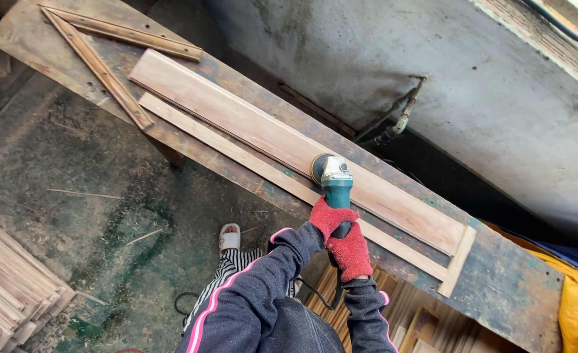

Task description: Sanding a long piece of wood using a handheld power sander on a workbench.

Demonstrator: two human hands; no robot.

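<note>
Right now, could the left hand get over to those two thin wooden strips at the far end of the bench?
Probably not from here. The left hand is wrapped on the green grinder, mid-plank, while the thin strips lie at the bench's far end. Nothing blocks the way; it looks too far.

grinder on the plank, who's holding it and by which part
Both gloved hands, left and right, grip the green angle grinder by its rear body; its disc sits on the long plank.
</note>
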